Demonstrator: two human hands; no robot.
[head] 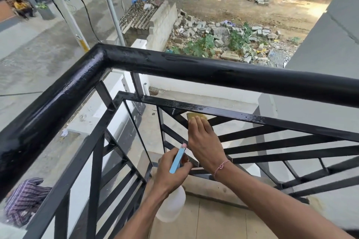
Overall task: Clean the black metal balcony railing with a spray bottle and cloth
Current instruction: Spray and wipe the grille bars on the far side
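The black railing (pixel 194 68) takes up most of the shot: a fat round top rail bends at a corner toward the upper left, and both runs look wet and glossy. Under that top rail sits a flat square bar (pixel 252 117), also shiny and streaked, and below that a fan of slanted black slats (pixel 281 141).

Beyond the railing, down below, there's a dirt lot with a heap of broken grey blocks (pixel 213 29) and some leafy weeds. Low on the left side of the railing, a striped purple cloth (pixel 25 200) shows between the bars.

Inside the railing corner, the left hand (pixel 172 169) is curled round the neck of a spray bottle (pixel 171 205). The white body hangs below the fist and the light blue trigger sticks up with a pink tip. No label or writing I can read on it, too blurry.

Right hand (pixel 204 139) reaches up to just under the flat bar, fingers straight and together, pressing flat on a yellow cloth (pixel 196 116) against the slats where they meet the bar. Only the cloth's top edge peeks out past the fingertips. There's a red and white thread bracelet (pixel 221 167) on that wrist.
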